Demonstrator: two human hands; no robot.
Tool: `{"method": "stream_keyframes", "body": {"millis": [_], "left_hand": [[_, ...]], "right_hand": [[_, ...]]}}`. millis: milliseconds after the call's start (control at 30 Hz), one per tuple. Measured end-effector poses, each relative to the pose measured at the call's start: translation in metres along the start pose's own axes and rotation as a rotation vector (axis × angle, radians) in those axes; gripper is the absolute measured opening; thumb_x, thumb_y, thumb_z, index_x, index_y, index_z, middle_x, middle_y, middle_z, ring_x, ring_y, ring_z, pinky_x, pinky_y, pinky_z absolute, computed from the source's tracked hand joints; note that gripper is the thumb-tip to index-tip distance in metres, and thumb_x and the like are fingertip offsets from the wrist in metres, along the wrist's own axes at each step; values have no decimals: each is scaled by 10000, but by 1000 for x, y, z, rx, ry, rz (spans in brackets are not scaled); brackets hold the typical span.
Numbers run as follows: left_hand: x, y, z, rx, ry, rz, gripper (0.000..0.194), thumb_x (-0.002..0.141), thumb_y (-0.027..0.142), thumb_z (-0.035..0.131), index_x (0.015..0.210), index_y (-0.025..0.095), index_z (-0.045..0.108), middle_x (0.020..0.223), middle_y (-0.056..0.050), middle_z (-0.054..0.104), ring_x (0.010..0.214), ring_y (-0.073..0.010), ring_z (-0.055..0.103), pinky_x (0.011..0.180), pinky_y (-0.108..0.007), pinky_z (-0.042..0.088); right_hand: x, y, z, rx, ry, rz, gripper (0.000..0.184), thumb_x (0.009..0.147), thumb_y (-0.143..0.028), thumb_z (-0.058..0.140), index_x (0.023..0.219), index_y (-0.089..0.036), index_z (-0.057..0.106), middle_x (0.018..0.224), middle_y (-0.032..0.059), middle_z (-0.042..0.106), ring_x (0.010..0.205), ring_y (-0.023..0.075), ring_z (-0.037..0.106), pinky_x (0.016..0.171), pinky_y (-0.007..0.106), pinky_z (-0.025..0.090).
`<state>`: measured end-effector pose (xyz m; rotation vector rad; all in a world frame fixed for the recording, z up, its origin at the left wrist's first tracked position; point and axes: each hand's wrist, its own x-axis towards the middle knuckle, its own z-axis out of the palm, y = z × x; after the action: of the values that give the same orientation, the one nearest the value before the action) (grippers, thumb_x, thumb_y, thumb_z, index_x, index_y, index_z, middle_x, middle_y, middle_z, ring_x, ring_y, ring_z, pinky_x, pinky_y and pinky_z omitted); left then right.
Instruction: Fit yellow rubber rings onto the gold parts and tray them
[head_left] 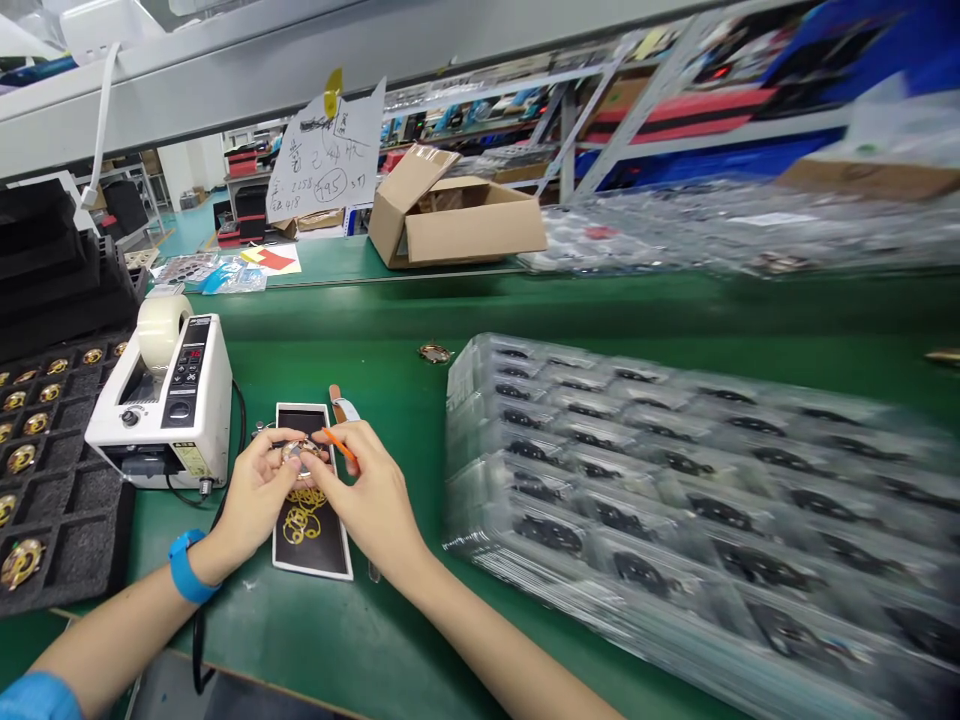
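Observation:
My left hand [259,490] and my right hand [371,495] meet over a black card with gold lettering [309,525] that lies on the green bench. Both pinch a small round gold badge [298,453] between their fingertips. An orange stick [339,444] is tucked in the fingers of my right hand and points up and left toward the badge. A blue band [187,567] is on my left wrist.
A white tape dispenser [166,400] stands left of my hands. A black foam tray [52,480] with several gold badges lies at far left. Stacked clear plastic trays [675,480] fill the right. An open cardboard box [457,215] and a handwritten paper sign [326,155] sit behind. A loose badge [435,352] lies on the bench.

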<state>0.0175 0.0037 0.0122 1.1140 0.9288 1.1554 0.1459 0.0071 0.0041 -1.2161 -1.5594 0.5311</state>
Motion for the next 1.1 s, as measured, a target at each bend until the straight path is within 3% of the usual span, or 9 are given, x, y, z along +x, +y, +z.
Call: {"method": "stream_keyframes", "body": {"millis": [167, 267, 367, 467, 600, 700, 833, 967, 1100], "left_hand": [[1, -5, -5, 158, -53, 33, 274, 810, 405, 619, 958, 194, 526, 867, -28, 658, 790, -160, 641, 765, -304, 517], [2, 0, -10, 445, -101, 95, 161, 869, 317, 524, 883, 177, 603, 827, -27, 638, 765, -160, 604, 724, -279, 482], [5, 9, -13, 595, -62, 195, 115, 815, 227, 567, 774, 171, 659, 772, -30, 617, 751, -168, 567, 678, -265, 441], [8, 14, -14, 505, 31, 189, 46, 727, 195, 644, 696, 162, 644, 698, -13, 594, 684, -143, 529, 639, -246, 415], [9, 12, -13, 217, 93, 25, 208, 657, 237, 723, 665, 162, 529, 625, 33, 588, 582, -90, 517, 594, -207, 404], [5, 11, -10, 102, 53, -48, 296, 654, 321, 752, 734, 169, 511, 593, 43, 600, 523, -85, 536, 553, -205, 418], [-1, 13, -4, 78, -29, -56, 364, 679, 399, 747, 876, 155, 561, 651, 2, 656, 594, -126, 616, 587, -232, 467], [-4, 13, 0, 107, -17, -32, 361, 703, 361, 734, 944, 147, 572, 635, 10, 645, 587, -112, 612, 582, -215, 468], [-6, 11, 1, 159, 2, -25, 324, 717, 305, 711, 966, 155, 569, 605, 24, 628, 522, -110, 602, 491, -201, 463]], "right_hand": [[6, 2, -5, -9, -150, -29, 104, 796, -192, 523, 702, -210, 485, 742, -1, 537, 590, 129, 480, 546, 251, 407], [5, 3, -7, -106, -142, -118, 95, 816, -165, 501, 735, -210, 481, 790, 12, 577, 668, 145, 541, 582, 258, 425], [0, 2, -7, -195, -67, -276, 92, 852, -163, 484, 777, -210, 506, 796, 22, 599, 726, 153, 583, 593, 253, 436], [-6, 0, -8, -286, 114, -499, 47, 858, -167, 516, 854, -201, 548, 784, 38, 610, 720, 151, 584, 576, 243, 432], [-12, 0, -7, -443, 267, -748, 155, 836, -113, 544, 921, -216, 622, 794, 42, 647, 607, 138, 510, 548, 260, 391], [-11, 3, -6, -497, 288, -730, 202, 844, -132, 543, 962, -247, 660, 908, 53, 676, 618, 143, 505, 557, 277, 384], [-6, 5, -6, -520, 254, -651, 181, 866, -151, 517, 915, -229, 673, 979, 73, 686, 665, 154, 533, 584, 283, 409], [-3, 6, -7, -484, 232, -660, 155, 861, -135, 525, 849, -196, 667, 938, 81, 704, 680, 160, 560, 595, 280, 434], [-4, 11, -7, -411, 175, -687, 187, 865, -113, 503, 902, -199, 664, 892, 66, 718, 711, 157, 614, 610, 272, 459]]}}
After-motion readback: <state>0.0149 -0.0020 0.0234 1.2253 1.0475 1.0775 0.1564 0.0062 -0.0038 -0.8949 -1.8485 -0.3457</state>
